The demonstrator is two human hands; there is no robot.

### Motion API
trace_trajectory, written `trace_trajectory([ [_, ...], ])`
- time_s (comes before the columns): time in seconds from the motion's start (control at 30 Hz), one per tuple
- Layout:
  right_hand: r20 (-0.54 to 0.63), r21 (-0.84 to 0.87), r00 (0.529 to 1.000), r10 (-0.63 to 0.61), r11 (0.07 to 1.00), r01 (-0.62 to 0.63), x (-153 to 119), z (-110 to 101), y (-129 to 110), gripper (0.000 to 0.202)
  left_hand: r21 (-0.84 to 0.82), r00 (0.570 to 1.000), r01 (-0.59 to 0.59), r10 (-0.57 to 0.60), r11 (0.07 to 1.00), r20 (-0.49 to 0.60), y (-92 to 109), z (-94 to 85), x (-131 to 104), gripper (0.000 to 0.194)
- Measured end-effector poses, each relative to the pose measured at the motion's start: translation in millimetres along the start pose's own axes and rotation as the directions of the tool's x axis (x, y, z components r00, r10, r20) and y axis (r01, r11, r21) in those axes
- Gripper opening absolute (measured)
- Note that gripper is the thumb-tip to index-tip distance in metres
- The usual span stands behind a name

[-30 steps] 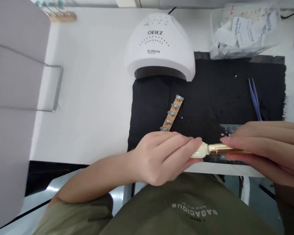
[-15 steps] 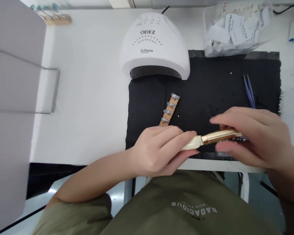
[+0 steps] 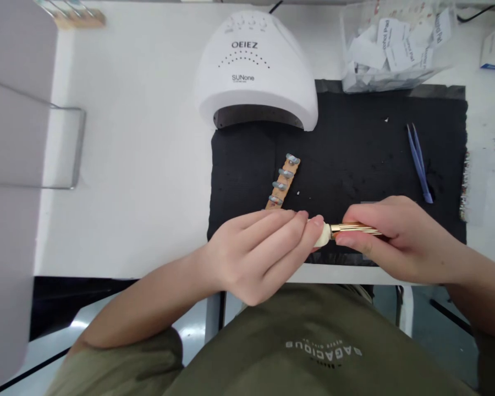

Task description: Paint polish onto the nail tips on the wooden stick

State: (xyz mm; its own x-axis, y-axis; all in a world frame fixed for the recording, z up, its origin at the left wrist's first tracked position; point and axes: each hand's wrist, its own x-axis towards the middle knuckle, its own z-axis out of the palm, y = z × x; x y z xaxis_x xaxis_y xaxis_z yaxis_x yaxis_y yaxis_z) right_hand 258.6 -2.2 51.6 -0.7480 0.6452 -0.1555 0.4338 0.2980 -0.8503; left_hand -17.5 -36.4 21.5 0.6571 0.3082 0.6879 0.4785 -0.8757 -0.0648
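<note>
white table (image 3: 148, 165) with black mat (image 3: 355, 159), both hands' grips, left (image 3: 259, 250) and right (image 3: 400, 239), pinching gold-and-cream pen (image 3: 346, 229)

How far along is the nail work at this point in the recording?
Already done, it seems: the nail tips on the wooden strip carry a grey-blue coat. In hand: the left hand pinches the cream end and the right hand holds the gold barrel of a pen-like tool. Left: the strip lies outside the lamp, and the tweezers lie untouched.
</note>
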Motion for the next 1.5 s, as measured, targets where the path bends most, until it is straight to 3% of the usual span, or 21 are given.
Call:
trace_trajectory([
  [0.13, 0.193, 0.311, 0.924, 0.33, 0.873, -0.376, 4, 1, -5, 0.075, 0.068, 0.994, -0.104, 0.105, 0.992, -0.001, -2, 1.9, 2, 0.012],
  [0.2, 0.176, 0.339, 0.906, 0.385, 0.84, -0.423, 5, 2, -4, 0.077, 0.062, 0.994, -0.107, 0.106, 0.992, 0.009, -1, 2.3, 2, 0.013],
  [0.27, 0.109, 0.341, 0.928, 0.355, 0.864, -0.371, 3, 1, -2, 0.075, 0.04, 0.997, -0.073, 0.073, 0.996, 0.001, 1, 1.5, 2, 0.01],
  [0.33, -0.006, 0.26, 0.984, 0.178, 0.95, -0.171, 0, -2, 0, 0.064, -0.025, 1.0, 0.007, -0.008, 1.0, -0.024, 2, -0.6, 1, 0.005],
  [0.4, -0.158, -0.048, 0.98, -0.124, 0.992, 0.118, -5, -5, 3, 0.045, -0.136, 0.993, 0.113, -0.116, 0.984, -0.013, 3, -4.0, 1, 0.012],
  [0.43, -0.192, -0.268, 0.932, -0.308, 0.93, 0.252, -7, -6, 4, 0.04, -0.202, 0.986, 0.166, -0.168, 0.965, 0.01, 3, -5.7, 1, 0.017],
  [0.5, -0.13, -0.599, 0.806, -0.577, 0.694, 0.4, -9, -7, 6, 0.032, -0.319, 0.97, 0.243, -0.233, 0.916, 0.069, 3, -8.5, 1, 0.022],
  [0.57, -0.059, -0.717, 0.739, -0.671, 0.544, 0.436, -10, -4, 9, 0.013, -0.382, 0.961, 0.277, -0.252, 0.882, 0.116, 2, -9.7, 0, 0.024],
  [0.6, -0.042, -0.731, 0.739, -0.672, 0.525, 0.436, -9, -2, 10, 0.007, -0.391, 0.961, 0.276, -0.248, 0.878, 0.12, 2, -9.6, -1, 0.023],
  [0.7, -0.022, -0.723, 0.793, -0.609, 0.557, 0.408, -5, 4, 12, 0.031, -0.338, 0.974, 0.224, -0.203, 0.914, 0.098, 1, -8.1, -5, 0.019],
  [0.77, -0.015, -0.626, 0.846, -0.534, 0.664, 0.408, -3, 4, 11, 0.036, -0.287, 0.986, 0.166, -0.152, 0.944, 0.07, 0, -7.6, -6, 0.017],
  [0.87, 0.003, -0.216, 0.941, -0.338, 0.919, 0.331, -2, 0, 8, 0.035, -0.237, 0.994, 0.114, -0.11, 0.965, 0.027, -3, -8.6, -6, 0.011],
  [0.93, 0.074, 0.071, 0.985, -0.155, 0.986, 0.15, -1, -4, 5, 0.04, -0.215, 0.997, 0.074, -0.069, 0.974, 0.03, -6, -9.5, -3, 0.011],
  [1.0, 0.193, 0.251, 0.98, 0.038, 0.964, -0.087, 0, -7, 2, 0.045, -0.181, 1.0, 0.007, -0.004, 0.983, 0.015, -8, -9.6, -1, 0.016],
  [1.07, 0.359, 0.365, 0.921, 0.152, 0.886, -0.288, 2, -9, -1, 0.051, -0.15, 0.999, -0.052, 0.051, 0.987, -0.009, -8, -8.8, 0, 0.018],
  [1.13, 0.451, 0.408, 0.874, 0.178, 0.83, -0.38, 4, -9, -3, 0.058, -0.133, 0.999, -0.052, 0.053, 0.99, 0.004, -6, -7.7, -1, 0.018],
  [1.17, 0.443, 0.397, 0.878, 0.179, 0.839, -0.371, 4, -8, -5, 0.061, -0.125, 0.999, -0.035, 0.038, 0.991, 0.023, -4, -7.2, -2, 0.016],
  [1.27, 0.262, 0.215, 0.951, 0.165, 0.95, -0.225, 0, -3, -8, 0.062, -0.076, 1.0, 0.007, -0.006, 0.997, 0.023, 0, -5.9, -4, 0.012],
  [1.37, 0.112, -0.126, 0.993, 0.048, 0.992, -0.034, -5, 6, -7, 0.055, -0.049, 1.0, 0.016, -0.015, 0.999, 0.003, 2, -4.0, -5, 0.013],
  [1.43, 0.027, -0.402, 0.992, -0.124, 0.907, 0.124, -6, 9, -4, 0.05, -0.048, 0.999, 0.034, -0.034, 0.998, -0.009, 2, -2.1, -5, 0.01],
  [1.5, -0.003, -0.651, 0.942, -0.335, 0.715, 0.253, -5, 9, -2, 0.047, -0.061, 0.997, 0.07, -0.072, 0.996, -0.029, 3, -0.1, -6, 0.006],
])
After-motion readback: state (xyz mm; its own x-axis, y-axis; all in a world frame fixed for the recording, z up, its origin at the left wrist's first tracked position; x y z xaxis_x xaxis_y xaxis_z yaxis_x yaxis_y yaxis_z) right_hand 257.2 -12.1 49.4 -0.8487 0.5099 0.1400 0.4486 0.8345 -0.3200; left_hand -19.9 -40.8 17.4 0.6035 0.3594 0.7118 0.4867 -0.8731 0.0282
